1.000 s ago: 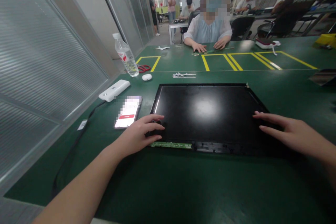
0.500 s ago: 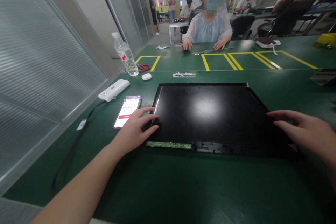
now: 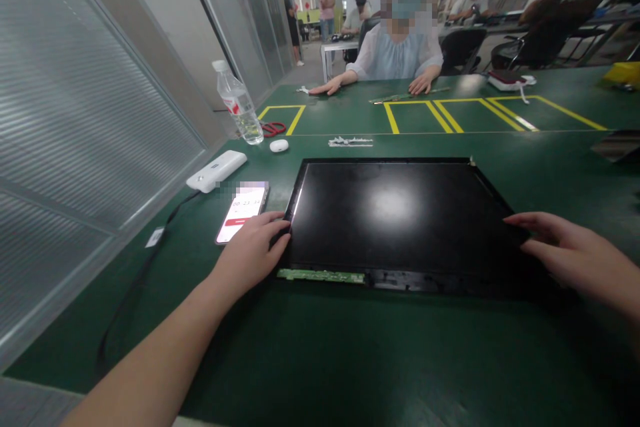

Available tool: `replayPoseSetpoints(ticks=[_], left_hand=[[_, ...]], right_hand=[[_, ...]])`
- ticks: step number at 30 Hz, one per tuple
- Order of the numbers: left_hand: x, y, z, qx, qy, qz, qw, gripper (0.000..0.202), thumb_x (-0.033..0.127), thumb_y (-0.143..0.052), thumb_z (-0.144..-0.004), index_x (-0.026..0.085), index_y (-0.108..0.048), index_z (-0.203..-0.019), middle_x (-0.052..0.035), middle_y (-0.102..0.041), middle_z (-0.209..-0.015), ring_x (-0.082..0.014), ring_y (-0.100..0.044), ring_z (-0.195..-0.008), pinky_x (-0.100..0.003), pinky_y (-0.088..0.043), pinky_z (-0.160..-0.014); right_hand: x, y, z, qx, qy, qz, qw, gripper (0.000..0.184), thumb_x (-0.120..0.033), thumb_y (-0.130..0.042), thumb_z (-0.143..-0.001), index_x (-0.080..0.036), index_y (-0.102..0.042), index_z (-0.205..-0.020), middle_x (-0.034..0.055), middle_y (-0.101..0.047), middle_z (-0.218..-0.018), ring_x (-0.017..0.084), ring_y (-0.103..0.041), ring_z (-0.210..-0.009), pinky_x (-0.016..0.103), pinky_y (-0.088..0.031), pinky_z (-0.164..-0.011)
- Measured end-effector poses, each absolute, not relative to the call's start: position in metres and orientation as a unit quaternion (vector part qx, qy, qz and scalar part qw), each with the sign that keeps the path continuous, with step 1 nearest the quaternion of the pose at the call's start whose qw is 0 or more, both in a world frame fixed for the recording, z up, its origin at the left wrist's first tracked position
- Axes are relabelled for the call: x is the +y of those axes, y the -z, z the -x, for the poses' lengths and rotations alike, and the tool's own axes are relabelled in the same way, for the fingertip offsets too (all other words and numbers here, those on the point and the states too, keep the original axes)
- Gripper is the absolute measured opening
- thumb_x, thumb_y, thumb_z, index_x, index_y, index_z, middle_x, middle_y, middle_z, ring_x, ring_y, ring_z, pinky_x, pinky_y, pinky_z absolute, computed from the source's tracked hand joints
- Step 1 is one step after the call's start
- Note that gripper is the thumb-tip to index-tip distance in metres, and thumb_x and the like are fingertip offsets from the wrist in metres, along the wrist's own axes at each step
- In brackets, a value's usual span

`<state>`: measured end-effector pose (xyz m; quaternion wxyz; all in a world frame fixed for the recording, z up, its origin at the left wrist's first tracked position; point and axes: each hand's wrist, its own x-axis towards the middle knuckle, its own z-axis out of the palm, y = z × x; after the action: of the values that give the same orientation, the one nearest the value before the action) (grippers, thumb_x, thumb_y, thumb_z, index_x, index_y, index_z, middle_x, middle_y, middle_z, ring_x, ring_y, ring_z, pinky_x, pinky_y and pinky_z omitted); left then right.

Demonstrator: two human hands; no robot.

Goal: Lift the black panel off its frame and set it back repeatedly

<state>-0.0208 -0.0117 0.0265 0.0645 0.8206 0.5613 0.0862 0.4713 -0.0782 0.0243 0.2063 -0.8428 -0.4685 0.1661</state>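
A black LCD display panel lies flat on the green table, with a glare spot on its screen. A narrow green circuit board runs along the left part of its near edge. My left hand grips the panel's left edge, fingers curled against the frame and thumb nearest me. At the opposite side, my right hand has its forefinger and thumb on the right edge; its other fingers are partly hidden. Close beyond my left hand lies a phone with a running timer on its screen.
A white power bank with a black strap, a water bottle, a white earbud case and red-handled scissors stand left. Thin white strips lie beyond the panel. Across the table sits a masked person.
My left hand's fingers have drawn back from the screen onto the left edge. My right hand has shifted slightly left. The person opposite has reached a hand toward a small white piece.
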Motion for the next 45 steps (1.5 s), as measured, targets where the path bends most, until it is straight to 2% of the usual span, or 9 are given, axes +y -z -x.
replayPoseSetpoints(ticks=[2, 7, 13, 24, 27, 31, 36, 40, 45], left_hand=[[-0.012, -0.027, 0.020, 0.564, -0.084, -0.819, 0.071, 0.049, 0.038, -0.049, -0.101, 0.012, -0.079, -0.129, -0.0198, -0.072, -0.143, -0.0397, -0.069, -0.130, -0.058, -0.054, -0.113], [-0.011, -0.027, 0.020, 0.559, -0.090, -0.820, 0.079, 0.048, 0.039, -0.049, -0.100, 0.014, -0.081, -0.125, -0.0197, -0.072, -0.144, -0.0406, -0.069, -0.130, -0.060, -0.054, -0.112], [-0.010, -0.024, 0.022, 0.554, -0.095, -0.823, 0.082, 0.048, 0.039, -0.048, -0.100, 0.015, -0.082, -0.124, -0.0199, -0.071, -0.145, -0.0403, -0.069, -0.129, -0.061, -0.055, -0.112], [-0.009, -0.022, 0.023, 0.550, -0.107, -0.823, 0.089, 0.048, 0.037, -0.050, -0.099, 0.010, -0.081, -0.124, -0.0229, -0.071, -0.143, -0.0407, -0.070, -0.128, -0.058, -0.055, -0.112], [-0.010, -0.022, 0.022, 0.550, -0.104, -0.824, 0.090, 0.048, 0.037, -0.049, -0.099, 0.012, -0.081, -0.124, -0.0217, -0.071, -0.144, -0.0405, -0.070, -0.128, -0.059, -0.055, -0.111], [-0.010, -0.025, 0.023, 0.551, -0.105, -0.822, 0.100, 0.049, 0.039, -0.048, -0.099, 0.012, -0.081, -0.124, -0.0219, -0.071, -0.143, -0.0403, -0.069, -0.128, -0.060, -0.054, -0.112], [-0.010, -0.026, 0.023, 0.555, -0.129, -0.812, 0.125, 0.055, 0.040, -0.048, -0.099, 0.010, -0.069, -0.140, -0.0219, -0.071, -0.140, -0.0385, -0.068, -0.128, -0.059, -0.054, -0.112], [-0.009, -0.022, 0.024, 0.578, -0.123, -0.799, 0.113, 0.069, 0.042, -0.050, -0.098, 0.002, -0.054, -0.153, -0.0284, -0.061, -0.152, -0.0426, -0.060, -0.139, -0.063, -0.051, -0.114], [-0.005, -0.015, 0.027, 0.567, -0.098, -0.813, 0.086, 0.059, 0.044, -0.044, -0.101, 0.004, -0.070, -0.137, -0.0290, -0.061, -0.153, -0.0449, -0.057, -0.143, -0.063, -0.043, -0.122]], right_hand=[[-0.077, -0.029, -0.467, -0.407, -0.225, 0.853, 0.236, 0.056, -0.042, -0.057, -0.052, -0.028, -0.072, -0.104, 0.0084, -0.076, -0.093, 0.026, -0.065, -0.065, 0.039, -0.049, -0.054], [-0.073, -0.038, -0.458, -0.357, -0.249, 0.837, 0.332, 0.045, -0.034, -0.061, -0.046, -0.028, -0.068, -0.090, 0.0114, -0.078, -0.110, 0.034, -0.070, -0.108, 0.043, -0.056, -0.087], [-0.074, -0.028, -0.466, -0.358, -0.258, 0.810, 0.385, 0.042, -0.031, -0.067, -0.045, -0.031, -0.064, -0.087, 0.0110, -0.080, -0.109, 0.039, -0.070, -0.115, 0.052, -0.058, -0.092], [-0.075, -0.023, -0.480, -0.316, -0.321, 0.787, 0.421, 0.046, -0.024, -0.072, -0.045, -0.030, -0.057, -0.089, 0.0093, -0.081, -0.111, 0.034, -0.067, -0.126, 0.051, -0.046, -0.116], [-0.074, -0.022, -0.478, -0.321, -0.310, 0.789, 0.421, 0.042, -0.024, -0.071, -0.046, -0.030, -0.057, -0.085, 0.0090, -0.081, -0.109, 0.034, -0.068, -0.125, 0.050, -0.049, -0.112], [-0.073, -0.023, -0.474, -0.355, -0.260, 0.814, 0.380, 0.037, -0.033, -0.070, -0.047, -0.029, -0.065, -0.084, 0.0086, -0.081, -0.102, 0.035, -0.071, -0.107, 0.047, -0.058, -0.091], [-0.076, -0.030, -0.470, -0.390, -0.201, 0.839, 0.323, 0.039, -0.045, -0.067, -0.052, -0.028, -0.074, -0.086, 0.0063, -0.078, -0.086, 0.029, -0.068, -0.079, 0.040, -0.053, -0.069], [-0.077, -0.027, -0.481, -0.393, -0.147, 0.861, 0.287, 0.037, -0.052, -0.063, -0.058, -0.029, -0.069, -0.086, 0.0064, -0.074, -0.082, 0.030, -0.067, -0.075, 0.044, -0.052, -0.067], [-0.069, -0.003, -0.506, -0.416, -0.194, 0.866, 0.200, 0.047, -0.055, -0.064, -0.054, -0.029, -0.058, -0.092, 0.0072, -0.072, -0.079, 0.032, -0.071, -0.071, 0.047, -0.056, -0.068]])
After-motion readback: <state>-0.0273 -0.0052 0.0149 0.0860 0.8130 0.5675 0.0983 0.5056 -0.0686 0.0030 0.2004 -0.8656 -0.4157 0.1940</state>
